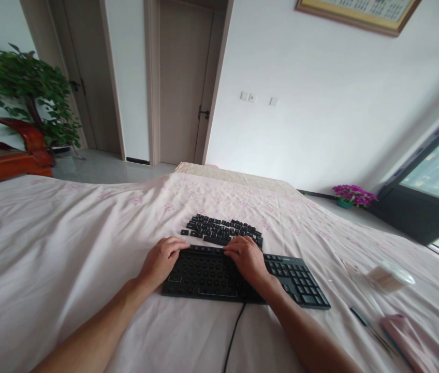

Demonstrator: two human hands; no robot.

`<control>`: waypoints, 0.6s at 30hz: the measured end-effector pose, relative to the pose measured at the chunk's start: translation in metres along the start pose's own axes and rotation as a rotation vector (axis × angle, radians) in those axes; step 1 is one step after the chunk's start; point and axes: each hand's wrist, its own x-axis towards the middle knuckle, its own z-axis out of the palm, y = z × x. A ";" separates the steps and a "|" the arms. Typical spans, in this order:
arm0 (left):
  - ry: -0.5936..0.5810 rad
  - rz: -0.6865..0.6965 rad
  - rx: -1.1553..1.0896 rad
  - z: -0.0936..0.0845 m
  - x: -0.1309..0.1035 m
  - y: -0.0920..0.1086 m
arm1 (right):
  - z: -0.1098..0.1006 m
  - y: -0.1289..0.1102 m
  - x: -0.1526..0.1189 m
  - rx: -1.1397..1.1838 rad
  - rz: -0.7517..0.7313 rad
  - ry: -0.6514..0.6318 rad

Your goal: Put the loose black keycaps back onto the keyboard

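A black keyboard point(207, 280) lies on the bedsheet-like cloth, its cable running toward me. Across its left and middle part most keycaps are off, baring the rows of round key posts. Keycaps stay on the number pad point(303, 280) at the right. My left hand point(163, 257) grips the far left corner, fingertips on the edge. My right hand point(247, 259) reaches over the middle, thumb and fingers pinched at the top row; whatever is between them is hidden. Just behind the keyboard, loose black keycaps point(214, 226) lie in rough rows, partly covered by my right hand.
The pink-flowered cloth point(106, 248) is wrinkled. On the right lie a clear container of cotton swabs or sticks point(390, 277), thin tweezers-like tool point(370, 326) and a folded pink cloth point(409, 339). A wooden armchair point(29, 145) stands far left.
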 end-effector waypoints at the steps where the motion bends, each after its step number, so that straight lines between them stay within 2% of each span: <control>1: 0.000 -0.002 0.001 0.000 0.000 0.001 | 0.001 -0.001 0.000 -0.010 -0.003 0.001; 9: -0.010 -0.006 -0.010 -0.001 0.001 0.000 | -0.001 -0.008 0.002 -0.098 -0.012 -0.036; 18: -0.017 -0.011 -0.005 0.000 0.000 -0.002 | -0.009 -0.031 0.001 -0.288 -0.066 -0.107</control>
